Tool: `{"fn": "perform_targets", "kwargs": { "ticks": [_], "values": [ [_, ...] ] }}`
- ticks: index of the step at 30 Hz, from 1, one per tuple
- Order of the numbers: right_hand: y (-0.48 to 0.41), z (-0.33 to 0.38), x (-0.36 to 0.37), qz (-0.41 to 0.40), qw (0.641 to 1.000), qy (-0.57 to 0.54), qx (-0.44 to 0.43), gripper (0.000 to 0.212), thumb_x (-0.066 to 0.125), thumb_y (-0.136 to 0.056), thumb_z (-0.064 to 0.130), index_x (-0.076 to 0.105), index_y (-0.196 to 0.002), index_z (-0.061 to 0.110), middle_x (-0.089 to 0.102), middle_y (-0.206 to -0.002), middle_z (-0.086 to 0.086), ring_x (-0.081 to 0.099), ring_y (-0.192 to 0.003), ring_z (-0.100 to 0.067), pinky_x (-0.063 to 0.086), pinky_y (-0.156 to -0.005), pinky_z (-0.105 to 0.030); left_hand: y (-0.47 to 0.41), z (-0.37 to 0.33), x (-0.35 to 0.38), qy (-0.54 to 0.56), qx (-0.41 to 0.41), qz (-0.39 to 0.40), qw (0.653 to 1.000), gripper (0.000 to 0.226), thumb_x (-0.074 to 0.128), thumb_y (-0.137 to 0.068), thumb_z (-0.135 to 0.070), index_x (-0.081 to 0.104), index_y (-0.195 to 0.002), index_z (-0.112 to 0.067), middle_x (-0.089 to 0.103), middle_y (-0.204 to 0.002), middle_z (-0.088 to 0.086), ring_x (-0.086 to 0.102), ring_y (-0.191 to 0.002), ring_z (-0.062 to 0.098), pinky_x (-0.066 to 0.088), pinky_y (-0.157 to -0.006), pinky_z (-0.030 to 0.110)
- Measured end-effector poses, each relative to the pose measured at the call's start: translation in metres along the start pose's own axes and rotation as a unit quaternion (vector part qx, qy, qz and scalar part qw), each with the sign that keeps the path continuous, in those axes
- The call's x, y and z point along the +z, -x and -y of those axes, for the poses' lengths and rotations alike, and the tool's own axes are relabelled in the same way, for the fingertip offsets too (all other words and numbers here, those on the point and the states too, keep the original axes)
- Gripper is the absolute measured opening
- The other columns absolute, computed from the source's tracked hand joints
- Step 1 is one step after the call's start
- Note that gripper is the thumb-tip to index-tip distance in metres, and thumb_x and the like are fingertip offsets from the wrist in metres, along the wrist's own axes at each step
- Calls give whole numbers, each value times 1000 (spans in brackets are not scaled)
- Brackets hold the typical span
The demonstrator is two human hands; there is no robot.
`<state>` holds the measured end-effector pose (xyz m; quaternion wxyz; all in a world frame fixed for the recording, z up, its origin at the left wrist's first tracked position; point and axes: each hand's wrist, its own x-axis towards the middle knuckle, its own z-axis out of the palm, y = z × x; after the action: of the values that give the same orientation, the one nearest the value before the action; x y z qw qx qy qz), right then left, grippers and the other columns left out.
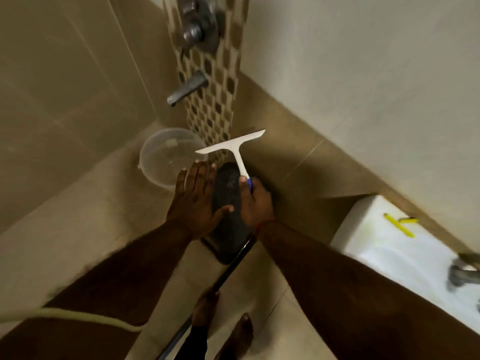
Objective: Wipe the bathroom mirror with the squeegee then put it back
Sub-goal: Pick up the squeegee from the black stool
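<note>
A white squeegee (235, 148) with a blue grip is held upright in my right hand (255, 201), blade at the top and tilted, in front of the tiled wall corner. My right hand is closed around the blue handle end. My left hand (197, 198) is just to its left, fingers spread and flat, holding nothing. Both hands hover above a dark oval object (226, 211) on the floor. No mirror is in view.
A clear plastic bucket (163, 157) stands on the floor under the wall tap (185, 88). A dark long handle (228, 266) leans across the floor. A pale hose (67, 314) runs at lower left. A white sink (394, 245) with a yellow item (400, 224) sits at right.
</note>
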<state>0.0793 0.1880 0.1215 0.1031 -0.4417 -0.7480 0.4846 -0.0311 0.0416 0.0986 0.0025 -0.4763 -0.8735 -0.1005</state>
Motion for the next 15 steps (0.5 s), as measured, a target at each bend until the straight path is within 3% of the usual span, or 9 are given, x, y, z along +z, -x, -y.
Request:
{"fn": "perform_targets", "kwargs": {
  "ticks": [2, 5, 11, 15],
  "values": [
    [9, 37, -29, -18, 999, -22, -24, 52, 42, -107, 68, 62, -93, 21, 67, -83, 1, 67, -84, -25, 54, -90, -43, -14, -5, -40, -10, 17, -23, 1000, 108, 31, -104, -82, 18, -176, -3, 17, -183, 27, 14, -171, 43, 14, -137, 67],
    [19, 90, -72, -51, 993, -59, -91, 44, 44, -111, 58, 60, -92, 22, 60, -76, 6, 58, -72, -8, 51, -80, -40, -39, -17, -104, -32, 38, -52, 997, 109, 22, -105, -85, 19, -176, -3, 15, -184, 26, 10, -173, 42, 13, -136, 67],
    [48, 205, -164, -117, 972, -82, -185, 53, 37, -105, 73, 54, -92, 25, 61, -74, -1, 57, -68, -17, 58, -73, -56, -82, -54, -249, -61, 60, -157, 984, 115, 24, -100, -90, 15, -177, -5, 10, -186, 23, 6, -173, 40, 11, -138, 65],
    [74, 281, -221, -156, 949, -94, -257, 52, 37, -105, 72, 53, -91, 24, 60, -72, -2, 53, -63, -16, 57, -68, -57, -103, -81, -347, -62, 75, -230, 968, 116, 22, -99, -92, 13, -178, -8, 11, -186, 20, 9, -173, 38, 9, -138, 62]
  ]
}}
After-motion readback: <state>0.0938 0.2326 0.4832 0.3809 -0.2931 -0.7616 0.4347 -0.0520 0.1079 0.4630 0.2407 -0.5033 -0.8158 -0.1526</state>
